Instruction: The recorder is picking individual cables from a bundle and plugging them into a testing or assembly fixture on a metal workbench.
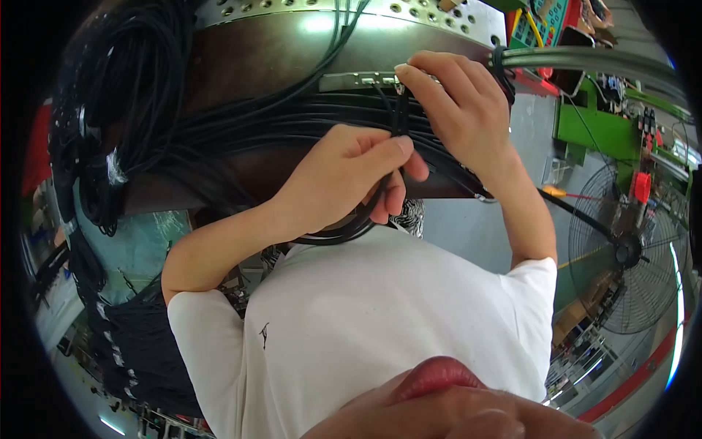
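My left hand [344, 172] is closed around a black cable [400, 117], its thumb pressed along the cable and its lower fingers loosely curled. The cable loops below that hand in front of my white shirt. Farther up, my right hand [468, 102] pinches the metal-tipped end of the cable with thumb and forefinger. Those fingertips are at a narrow metal strip [342, 82] with small fittings, on the dark brown tabletop [245, 58]. Fingers partly cover the tip, so whether it sits in a fitting cannot be told. Long black cables [270, 121] run across the table beneath my hands.
Thick bundles of coiled black cable [146, 80] hang at the left. A perforated metal plate [431, 16] lies along the far edge. At the right are a metal tube [585, 58], green machinery [596, 121] and a large caged fan [627, 250].
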`<act>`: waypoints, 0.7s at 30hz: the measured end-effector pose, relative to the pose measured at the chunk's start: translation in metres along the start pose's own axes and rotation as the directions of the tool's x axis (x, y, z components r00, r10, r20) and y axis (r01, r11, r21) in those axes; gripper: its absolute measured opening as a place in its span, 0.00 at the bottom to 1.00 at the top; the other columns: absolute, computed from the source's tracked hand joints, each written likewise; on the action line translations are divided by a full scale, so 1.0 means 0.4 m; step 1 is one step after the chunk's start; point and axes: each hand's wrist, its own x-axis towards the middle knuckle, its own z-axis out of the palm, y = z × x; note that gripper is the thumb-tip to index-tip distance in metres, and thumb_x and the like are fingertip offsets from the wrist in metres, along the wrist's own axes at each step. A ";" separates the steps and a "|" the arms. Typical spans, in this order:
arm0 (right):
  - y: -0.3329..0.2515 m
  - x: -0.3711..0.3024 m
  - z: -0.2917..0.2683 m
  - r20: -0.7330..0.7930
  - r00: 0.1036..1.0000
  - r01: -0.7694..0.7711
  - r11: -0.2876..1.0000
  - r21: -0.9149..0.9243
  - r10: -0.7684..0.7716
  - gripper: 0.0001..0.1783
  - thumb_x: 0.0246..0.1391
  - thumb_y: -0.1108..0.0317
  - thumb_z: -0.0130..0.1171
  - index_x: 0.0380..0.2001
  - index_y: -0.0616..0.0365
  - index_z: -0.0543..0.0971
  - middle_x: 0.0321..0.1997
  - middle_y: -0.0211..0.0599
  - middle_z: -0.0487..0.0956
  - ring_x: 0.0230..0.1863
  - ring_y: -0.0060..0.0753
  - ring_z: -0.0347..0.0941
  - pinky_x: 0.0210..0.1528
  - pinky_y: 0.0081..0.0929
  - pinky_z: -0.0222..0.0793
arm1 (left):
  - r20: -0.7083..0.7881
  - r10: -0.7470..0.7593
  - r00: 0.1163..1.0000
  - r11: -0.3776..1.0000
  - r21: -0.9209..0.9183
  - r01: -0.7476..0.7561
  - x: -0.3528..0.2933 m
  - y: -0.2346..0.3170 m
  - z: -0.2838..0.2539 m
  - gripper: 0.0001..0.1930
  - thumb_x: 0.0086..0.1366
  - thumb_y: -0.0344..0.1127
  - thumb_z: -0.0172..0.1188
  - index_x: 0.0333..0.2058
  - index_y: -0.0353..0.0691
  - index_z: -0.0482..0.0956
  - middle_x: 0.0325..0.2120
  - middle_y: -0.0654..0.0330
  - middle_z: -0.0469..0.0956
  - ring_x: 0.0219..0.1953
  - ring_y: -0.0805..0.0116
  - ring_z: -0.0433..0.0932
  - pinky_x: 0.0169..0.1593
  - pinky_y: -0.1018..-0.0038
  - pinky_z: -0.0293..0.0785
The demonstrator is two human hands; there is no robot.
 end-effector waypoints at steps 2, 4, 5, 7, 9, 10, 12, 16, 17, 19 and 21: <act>0.024 -0.044 0.002 -0.039 0.995 -0.094 0.996 0.002 0.094 0.13 0.38 0.74 0.62 0.32 0.52 0.78 0.38 0.31 0.79 0.36 0.33 0.77 0.37 0.30 0.72 | 0.027 0.011 1.000 0.997 0.075 -0.013 0.004 0.021 -0.007 0.20 0.74 0.42 0.43 0.45 0.30 0.78 0.20 0.59 0.77 0.20 0.74 0.74 0.28 0.80 0.71; 0.027 -0.072 0.004 -0.048 0.933 -0.345 0.924 0.164 0.357 0.10 0.41 0.79 0.62 0.30 0.56 0.77 0.38 0.32 0.81 0.37 0.36 0.77 0.38 0.30 0.72 | -0.090 0.309 0.947 0.926 0.257 -0.277 0.010 0.004 -0.009 0.21 0.74 0.42 0.42 0.47 0.29 0.77 0.20 0.59 0.77 0.21 0.74 0.74 0.28 0.80 0.72; 0.029 -0.085 0.021 -0.046 0.931 -0.350 0.923 0.162 0.362 0.10 0.41 0.79 0.62 0.30 0.56 0.77 0.38 0.32 0.81 0.37 0.36 0.77 0.38 0.30 0.72 | -0.148 0.586 0.797 0.758 0.449 -0.474 0.011 0.003 -0.006 0.22 0.74 0.41 0.42 0.49 0.28 0.76 0.20 0.58 0.77 0.21 0.74 0.75 0.29 0.80 0.72; 0.043 -0.110 0.067 0.032 0.894 -0.422 0.817 0.393 0.446 0.09 0.44 0.81 0.62 0.31 0.58 0.76 0.39 0.32 0.81 0.37 0.39 0.78 0.38 0.30 0.73 | -0.168 0.588 0.791 0.754 0.469 -0.460 0.000 0.030 -0.011 0.24 0.75 0.41 0.36 0.52 0.27 0.75 0.20 0.57 0.77 0.19 0.72 0.74 0.27 0.80 0.73; 0.048 -0.120 0.064 0.065 0.881 -0.452 0.791 0.412 0.469 0.09 0.46 0.80 0.61 0.32 0.59 0.76 0.39 0.31 0.81 0.37 0.40 0.78 0.38 0.31 0.73 | 0.092 0.206 0.974 0.969 0.119 -0.216 0.002 0.044 -0.016 0.26 0.75 0.42 0.32 0.52 0.26 0.74 0.19 0.55 0.77 0.16 0.72 0.73 0.23 0.80 0.72; 0.048 -0.119 0.061 0.110 0.874 -0.471 0.772 0.426 0.473 0.09 0.46 0.81 0.61 0.32 0.59 0.76 0.39 0.32 0.81 0.36 0.40 0.79 0.38 0.31 0.74 | 0.072 0.142 0.987 0.986 0.078 -0.148 0.009 0.027 -0.006 0.27 0.74 0.41 0.30 0.51 0.24 0.74 0.18 0.53 0.77 0.14 0.71 0.72 0.19 0.81 0.70; 0.045 -0.101 0.055 0.162 0.868 -0.486 0.734 0.474 0.470 0.09 0.47 0.81 0.60 0.32 0.59 0.75 0.37 0.33 0.80 0.33 0.41 0.79 0.34 0.31 0.74 | 0.081 0.109 0.991 0.990 0.080 -0.116 0.018 0.009 -0.003 0.27 0.74 0.41 0.31 0.51 0.24 0.74 0.18 0.54 0.77 0.14 0.71 0.72 0.19 0.81 0.70; 0.045 -0.091 0.045 0.171 0.880 -0.471 0.772 0.427 0.443 0.09 0.49 0.81 0.59 0.34 0.58 0.74 0.34 0.36 0.78 0.31 0.42 0.78 0.32 0.31 0.73 | 0.134 0.075 0.988 0.994 0.074 -0.086 0.043 0.005 -0.002 0.27 0.73 0.41 0.32 0.52 0.23 0.73 0.16 0.54 0.76 0.12 0.71 0.72 0.19 0.81 0.70; 0.045 -0.094 0.045 0.169 0.879 -0.474 0.773 0.422 0.446 0.09 0.49 0.81 0.59 0.34 0.58 0.74 0.34 0.36 0.78 0.31 0.42 0.78 0.32 0.31 0.73 | 0.139 0.070 0.988 0.995 0.059 -0.079 0.049 0.004 -0.001 0.27 0.73 0.42 0.33 0.52 0.23 0.73 0.16 0.54 0.76 0.12 0.72 0.71 0.18 0.81 0.70; 0.045 -0.102 0.048 0.195 0.867 -0.497 0.769 0.403 0.459 0.09 0.49 0.79 0.58 0.35 0.57 0.75 0.34 0.37 0.78 0.31 0.43 0.77 0.31 0.32 0.72 | 0.137 0.070 0.988 0.995 0.061 -0.079 0.057 0.006 0.005 0.28 0.72 0.42 0.33 0.51 0.23 0.74 0.16 0.54 0.76 0.11 0.72 0.71 0.18 0.80 0.70; 0.047 -0.085 0.028 0.213 0.860 -0.509 0.755 0.415 0.463 0.08 0.49 0.78 0.58 0.34 0.56 0.74 0.32 0.37 0.77 0.31 0.45 0.76 0.31 0.35 0.71 | 0.130 0.067 0.989 0.994 0.077 -0.077 0.060 0.008 0.007 0.28 0.72 0.42 0.33 0.51 0.23 0.74 0.15 0.54 0.76 0.11 0.72 0.71 0.17 0.80 0.70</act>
